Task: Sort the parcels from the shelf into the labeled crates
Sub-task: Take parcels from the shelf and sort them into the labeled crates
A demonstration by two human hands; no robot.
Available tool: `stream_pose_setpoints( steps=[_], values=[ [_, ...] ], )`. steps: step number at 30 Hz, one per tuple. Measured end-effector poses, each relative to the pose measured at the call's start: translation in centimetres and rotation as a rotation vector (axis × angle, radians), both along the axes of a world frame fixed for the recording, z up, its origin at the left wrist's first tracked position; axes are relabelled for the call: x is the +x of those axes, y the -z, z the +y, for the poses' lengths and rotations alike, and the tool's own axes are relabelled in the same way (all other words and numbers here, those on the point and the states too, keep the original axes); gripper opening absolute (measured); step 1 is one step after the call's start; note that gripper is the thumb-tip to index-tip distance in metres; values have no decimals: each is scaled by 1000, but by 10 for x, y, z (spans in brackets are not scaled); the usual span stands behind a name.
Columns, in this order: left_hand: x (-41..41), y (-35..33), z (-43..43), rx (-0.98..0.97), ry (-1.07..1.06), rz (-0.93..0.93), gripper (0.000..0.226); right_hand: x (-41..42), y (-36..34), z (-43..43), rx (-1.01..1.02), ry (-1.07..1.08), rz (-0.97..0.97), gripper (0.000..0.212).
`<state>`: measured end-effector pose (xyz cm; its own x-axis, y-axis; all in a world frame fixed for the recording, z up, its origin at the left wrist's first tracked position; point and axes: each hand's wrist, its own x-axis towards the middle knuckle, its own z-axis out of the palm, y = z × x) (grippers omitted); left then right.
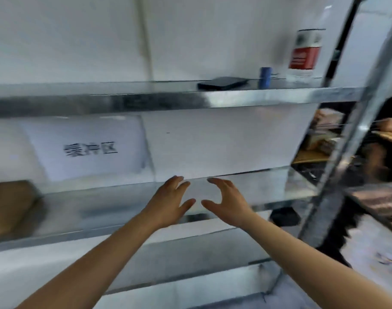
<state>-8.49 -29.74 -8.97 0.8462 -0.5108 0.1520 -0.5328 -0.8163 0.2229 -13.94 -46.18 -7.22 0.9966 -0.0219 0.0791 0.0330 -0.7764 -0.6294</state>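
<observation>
A galvanised steel shelf (101,206) fills the view, its flat tiers dull silver and faintly reflective, standing against a smooth white wall (68,41); the whole picture is smeared with motion blur. A slanted metal upright (337,152) frames the shelf's right side. On the middle tier, at the far left, lies a brown cardboard parcel (10,206), boxy and matte, well apart from both hands. Behind that tier a white paper sign (88,148) with dark printed characters leans against the wall. The upper tier carries a flat dark slab (222,83), a small blue cylinder (265,77) just beside it and a clear plastic bottle (305,50) with a red and white label. The left grip (168,204) and right grip (228,204) reach side by side over the middle tier's bare front, fingers spread, thumbs nearly meeting, both released and holding nothing. Beyond the upright sit more brown packages (324,130), blurred, near another person's hand (389,124)
</observation>
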Motion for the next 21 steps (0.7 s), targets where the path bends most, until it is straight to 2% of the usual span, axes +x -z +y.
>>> stream_pose_setpoints(
  steps=[4,10,11,14,15,18,21],
  values=[
    [8,14,96,28,-167,47,61,36,20,92,27,-170,56,63],
    [-14,30,213,-27,-476,115,58,77,29,208,2,-425,106,62],
    [-20,32,227,-29,-511,112,61,80,30,224,-1,-462,109,62],
    [-37,42,275,-57,-637,93,94,88,37,277,15,-590,141,61],
    [-43,44,288,-60,-689,95,93,89,40,292,25,-623,159,60],
    [-55,45,320,-74,-814,144,62,92,43,332,66,-708,203,60],
    [-55,45,353,-72,-900,147,57,100,42,368,69,-783,223,60]
  ],
)
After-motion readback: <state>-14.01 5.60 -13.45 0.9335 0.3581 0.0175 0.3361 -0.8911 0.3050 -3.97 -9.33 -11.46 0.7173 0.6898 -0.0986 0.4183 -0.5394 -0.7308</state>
